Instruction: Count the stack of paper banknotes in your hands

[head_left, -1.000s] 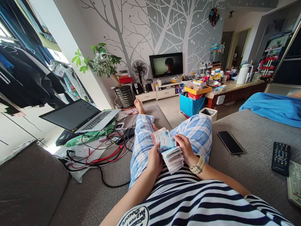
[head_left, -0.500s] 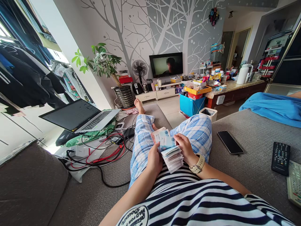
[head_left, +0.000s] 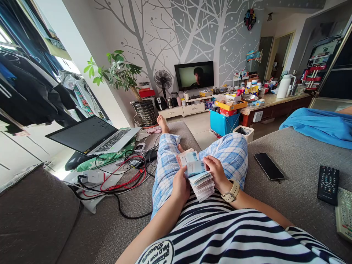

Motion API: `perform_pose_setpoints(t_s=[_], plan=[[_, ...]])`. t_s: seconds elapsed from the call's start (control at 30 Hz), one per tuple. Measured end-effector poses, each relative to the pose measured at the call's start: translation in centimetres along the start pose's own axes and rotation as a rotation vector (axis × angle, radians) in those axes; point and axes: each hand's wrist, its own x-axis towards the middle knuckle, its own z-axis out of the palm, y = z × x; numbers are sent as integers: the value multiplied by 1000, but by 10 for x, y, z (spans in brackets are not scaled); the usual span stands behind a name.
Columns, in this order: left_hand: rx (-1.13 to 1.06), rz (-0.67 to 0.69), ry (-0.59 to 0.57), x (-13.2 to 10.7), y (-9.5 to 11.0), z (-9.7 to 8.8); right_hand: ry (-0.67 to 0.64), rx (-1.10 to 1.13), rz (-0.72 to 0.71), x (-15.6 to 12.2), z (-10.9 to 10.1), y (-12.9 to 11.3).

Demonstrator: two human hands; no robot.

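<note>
A stack of banknotes [head_left: 202,186] is held over my lap, its folded-down ends fanned toward my striped shirt. My left hand [head_left: 181,186] grips the stack from the left, thumb on top. My right hand [head_left: 217,171], with a pale watch [head_left: 231,191] on its wrist, pinches the right edge of the top light-blue note [head_left: 196,167]. Behind that note, other blue and reddish notes stick up. The fingers under the stack are hidden.
A phone [head_left: 268,166] and a black remote [head_left: 328,184] lie on the sofa to my right. On the left, a laptop [head_left: 93,135] sits beside tangled cables [head_left: 132,179]. Beyond my knees stand a white bin [head_left: 249,136] and a blue box [head_left: 224,123].
The upper banknotes have shifted slightly between my fingers, and the top note's printed face looks different. Both hands stay in nearly the same place. The television picture has changed a little.
</note>
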Motion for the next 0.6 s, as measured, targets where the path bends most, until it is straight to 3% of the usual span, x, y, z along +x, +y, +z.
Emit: perform_pose_setpoints(t_s=[0.2, 0.6], plan=[[3, 30, 11, 3, -2, -3, -13, 35, 14, 3, -2, 7], [69, 32, -23, -4, 0, -3, 91, 87, 106, 3, 1, 4]])
